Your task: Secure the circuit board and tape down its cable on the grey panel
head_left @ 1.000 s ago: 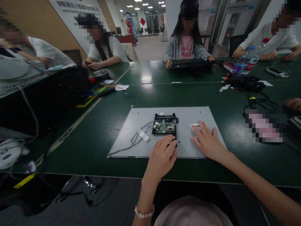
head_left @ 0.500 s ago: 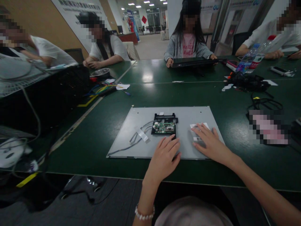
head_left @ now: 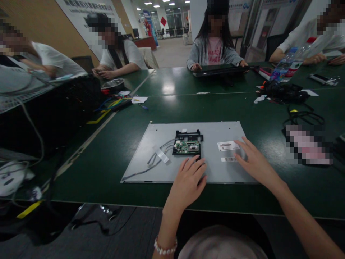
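A flat grey display panel (head_left: 212,144) lies back-up on the green table before me. On it sits a black frame with a green circuit board (head_left: 185,146), and grey cables (head_left: 155,158) run from it to the left under a strip of clear tape (head_left: 162,155). My left hand (head_left: 190,176) rests just below the board, fingers apart, fingertips close to the frame's lower right corner. Over the panel's right edge, my right hand (head_left: 254,162) is spread with nothing in it, beside two white labels (head_left: 228,145). Whether it touches the panel I cannot tell.
A phone-like pink object (head_left: 308,145) and black cables (head_left: 307,117) lie at the right. Behind them are a black tangled bundle (head_left: 285,92) and bottles (head_left: 284,66). A large black case (head_left: 67,108) stands at the left. Several people sit around the table (head_left: 172,108).
My right hand has moved right, off the white labels, which now show. My left hand has stayed nearly in place beside the board.
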### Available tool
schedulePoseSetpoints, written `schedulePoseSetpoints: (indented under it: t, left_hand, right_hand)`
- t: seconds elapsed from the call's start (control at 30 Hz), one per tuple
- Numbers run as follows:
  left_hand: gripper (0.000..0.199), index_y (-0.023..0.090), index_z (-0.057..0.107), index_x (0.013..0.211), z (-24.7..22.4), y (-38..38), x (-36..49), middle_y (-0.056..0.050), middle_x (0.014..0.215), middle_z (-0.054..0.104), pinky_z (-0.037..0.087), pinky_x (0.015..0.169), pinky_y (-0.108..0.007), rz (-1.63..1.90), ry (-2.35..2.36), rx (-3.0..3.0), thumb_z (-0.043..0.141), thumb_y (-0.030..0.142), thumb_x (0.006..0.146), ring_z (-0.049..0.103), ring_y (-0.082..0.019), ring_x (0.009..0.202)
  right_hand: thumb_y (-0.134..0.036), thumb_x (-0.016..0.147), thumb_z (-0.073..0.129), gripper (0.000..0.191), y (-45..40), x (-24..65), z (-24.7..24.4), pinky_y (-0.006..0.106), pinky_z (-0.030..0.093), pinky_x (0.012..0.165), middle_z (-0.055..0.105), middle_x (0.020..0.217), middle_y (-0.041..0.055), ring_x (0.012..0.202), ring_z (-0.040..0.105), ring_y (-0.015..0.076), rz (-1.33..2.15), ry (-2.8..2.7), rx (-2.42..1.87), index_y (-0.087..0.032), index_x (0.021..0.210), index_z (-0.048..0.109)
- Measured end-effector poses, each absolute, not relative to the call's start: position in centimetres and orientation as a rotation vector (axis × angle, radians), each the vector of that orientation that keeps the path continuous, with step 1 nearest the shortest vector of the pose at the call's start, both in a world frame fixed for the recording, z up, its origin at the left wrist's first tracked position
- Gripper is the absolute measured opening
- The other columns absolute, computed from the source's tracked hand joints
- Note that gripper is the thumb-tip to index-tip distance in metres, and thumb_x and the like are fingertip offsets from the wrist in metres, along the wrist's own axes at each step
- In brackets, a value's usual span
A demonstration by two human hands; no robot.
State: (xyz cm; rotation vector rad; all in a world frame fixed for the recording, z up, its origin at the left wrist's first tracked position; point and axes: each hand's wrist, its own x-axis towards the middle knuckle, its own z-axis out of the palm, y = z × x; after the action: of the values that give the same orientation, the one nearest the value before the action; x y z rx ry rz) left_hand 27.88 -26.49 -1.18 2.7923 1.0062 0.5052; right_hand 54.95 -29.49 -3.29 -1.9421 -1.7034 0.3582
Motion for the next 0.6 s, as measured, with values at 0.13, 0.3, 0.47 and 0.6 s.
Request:
schedulePoseSetpoints:
  t: [0.13,0.3,0.47,0.6]
  left_hand:
    - [0.03,0.019,0.057,0.121,-1.3,-26.3,27.9,-0.005,0.136,0.055,0.028,0.115,-0.046,0.501,1.003,2.793,0.047,0.021,0.093,0.038,-0.022,0.136]
    - [0.03,0.018,0.057,0.122,-1.4,-26.0,27.9,-0.006,0.135,0.055,0.029,0.114,-0.046,0.516,1.002,2.797,0.047,0.021,0.093,0.039,-0.022,0.135]
    - [0.028,0.018,0.059,0.119,-1.4,-25.7,27.9,-0.006,0.131,0.058,0.028,0.114,-0.048,0.576,1.044,2.796,0.048,0.023,0.093,0.042,-0.024,0.133]
    - [0.027,0.019,0.059,0.117,-1.3,-25.4,27.9,-0.006,0.128,0.06,0.029,0.113,-0.049,0.604,1.074,2.792,0.048,0.021,0.093,0.045,-0.024,0.131]
  right_hand:
    - [-0.042,0.092,0.045,0.049,-29.4,55.1,-3.4,0.056,0.03,0.112,0.034,0.152,0.0133,0.142,0.028,0.0343,0.379,-1.714,-1.913,-0.021,0.136,0.048]
    - [-0.044,0.09,0.047,0.053,-29.2,55.2,-3.5,0.055,0.03,0.113,0.038,0.15,0.0146,0.141,0.03,0.0336,0.348,-1.737,-1.877,-0.019,0.138,0.046]
    - [-0.046,0.088,0.051,0.06,-29.0,54.5,-3.3,0.057,0.028,0.113,0.036,0.152,0.0126,0.142,0.028,0.0353,0.316,-1.826,-1.856,-0.021,0.142,0.042]
    - [-0.047,0.088,0.051,0.061,-29.0,53.8,-3.2,0.055,0.029,0.113,0.035,0.153,0.0115,0.143,0.024,0.0357,0.331,-1.863,-1.888,-0.021,0.143,0.04]
